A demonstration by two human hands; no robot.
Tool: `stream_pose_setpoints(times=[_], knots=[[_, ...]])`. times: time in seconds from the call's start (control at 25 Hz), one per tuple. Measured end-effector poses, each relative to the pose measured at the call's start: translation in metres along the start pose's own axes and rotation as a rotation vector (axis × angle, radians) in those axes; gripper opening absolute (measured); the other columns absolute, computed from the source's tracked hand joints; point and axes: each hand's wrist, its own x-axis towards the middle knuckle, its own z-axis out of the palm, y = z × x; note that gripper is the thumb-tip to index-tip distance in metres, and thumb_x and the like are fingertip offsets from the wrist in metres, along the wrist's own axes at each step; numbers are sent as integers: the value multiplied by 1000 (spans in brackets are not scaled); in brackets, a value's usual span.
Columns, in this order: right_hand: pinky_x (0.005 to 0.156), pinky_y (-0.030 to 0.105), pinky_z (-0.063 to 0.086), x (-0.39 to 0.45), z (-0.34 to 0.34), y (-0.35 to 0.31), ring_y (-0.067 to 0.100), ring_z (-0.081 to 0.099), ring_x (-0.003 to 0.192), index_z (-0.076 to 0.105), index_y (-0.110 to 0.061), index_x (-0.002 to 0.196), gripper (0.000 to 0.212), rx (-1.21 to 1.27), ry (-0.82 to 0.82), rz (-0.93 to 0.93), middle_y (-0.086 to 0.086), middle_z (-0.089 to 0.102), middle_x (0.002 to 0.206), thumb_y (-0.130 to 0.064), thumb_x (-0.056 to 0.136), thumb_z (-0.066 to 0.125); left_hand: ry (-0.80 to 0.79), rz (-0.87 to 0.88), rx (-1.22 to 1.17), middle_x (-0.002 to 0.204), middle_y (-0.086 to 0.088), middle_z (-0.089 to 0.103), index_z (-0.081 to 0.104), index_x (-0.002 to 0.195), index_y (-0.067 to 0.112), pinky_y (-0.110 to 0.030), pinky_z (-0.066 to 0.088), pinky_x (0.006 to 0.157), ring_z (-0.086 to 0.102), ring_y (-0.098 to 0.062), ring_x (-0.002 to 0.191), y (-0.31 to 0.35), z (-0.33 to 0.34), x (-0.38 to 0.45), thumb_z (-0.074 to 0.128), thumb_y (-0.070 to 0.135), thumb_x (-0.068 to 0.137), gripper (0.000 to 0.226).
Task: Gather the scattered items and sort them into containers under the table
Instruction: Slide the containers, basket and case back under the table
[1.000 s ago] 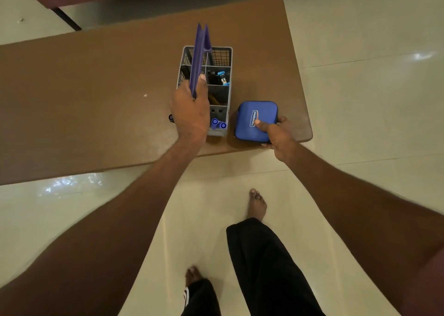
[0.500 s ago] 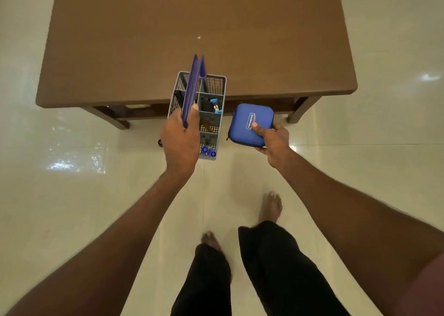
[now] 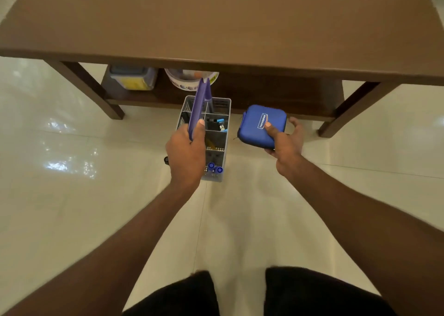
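- Your L hand (image 3: 186, 151): fingers curled round the tall purple plastic handle (image 3: 198, 108) of the grey mesh caddy w/ divided compartments (image 3: 215, 137); thumb lies along the handle's side. Caddy is carried in the air, in front of the table's near edge, over the pale glossy tile floor (image 3: 72, 195).
- Caddy contents: blue-capped pens (image 3: 215, 168) in the nearest compartment; a small black-and-blue item (image 3: 221, 124) in a middle one; rest too dark to tell.
- Your R hand (image 3: 284, 143): grips the blue zipped fabric pouch w/ white label (image 3: 262, 128), thumb pressed on top, fingers underneath. Pouch is held just R of the caddy, apart from it, level w/ the lower shelf's front.
- Brown wooden table (image 3: 216, 27): top fills the upper view; dark lower shelf (image 3: 276, 94) underneath.
- On the shelf, L side: clear lidded plastic box w/ yellow contents (image 3: 133, 77), and beside it a white round tub (image 3: 189, 80), partly hidden behind the handle.
- Bottom edge: your black trousers (image 3: 300, 294).
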Motion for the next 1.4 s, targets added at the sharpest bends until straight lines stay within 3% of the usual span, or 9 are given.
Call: stream_pose_setpoints(times=[0.12,0.32,0.48,0.64,0.84,1.04,1.24,1.32,1.4], knots=[[62,32,59,55,19,21,21,70,101,45,-28,141,67,20,-4,-90,2,63,127,-20,86,83,-36,53,-56,77,-5,64,62,91,14,-33,53,54,62,-17,64,-21,35,43,52,47,103,37],[72,39,63,130,39,28,21,69,105,49,-26,135,59,151,11,-208,-3,66,124,-17,87,82,-44,37,-87,82,-6,70,66,94,16,-44,59,71,66,-21,72,-35,88,96,53,45,103,33],[68,39,62,179,36,33,20,67,106,52,-25,133,57,134,29,-293,-5,67,123,-19,86,83,4,-61,-162,95,-11,73,65,101,13,-52,62,79,70,-30,83,-32,121,118,58,45,99,34],[60,36,60,209,37,29,22,66,104,53,-26,129,55,71,48,-307,-2,65,124,-28,84,85,1,-28,-225,96,-12,72,62,99,15,-53,62,79,63,-25,75,-30,136,109,59,45,98,31],[73,43,62,213,41,13,24,63,107,53,-30,126,54,116,39,-253,-2,62,125,-29,83,86,21,66,-253,83,-8,69,63,88,15,-51,60,72,61,-21,69,-34,125,82,56,44,101,32],[71,42,57,219,40,8,25,58,112,52,-30,128,55,162,67,-247,0,58,129,-26,84,84,10,108,-276,80,-6,67,61,85,16,-48,63,72,62,-18,68,-33,129,79,56,41,103,31],[78,44,57,226,38,1,25,56,112,48,-28,134,56,224,79,-217,0,54,124,-20,89,80,3,151,-249,82,-2,68,65,97,12,-31,53,59,64,-14,68,-24,152,95,54,40,104,31],[77,46,57,231,42,1,30,58,117,49,-26,135,54,219,76,-199,4,56,130,-16,90,78,3,177,-212,84,-2,68,66,103,11,-24,45,56,63,-11,68,-18,161,106,53,40,104,32],[83,50,57,235,46,4,33,56,121,49,-25,136,55,210,66,-186,7,55,137,-12,90,77,-16,188,-203,87,-1,67,63,106,13,-24,47,57,64,-10,71,-13,168,119,53,39,104,29]])
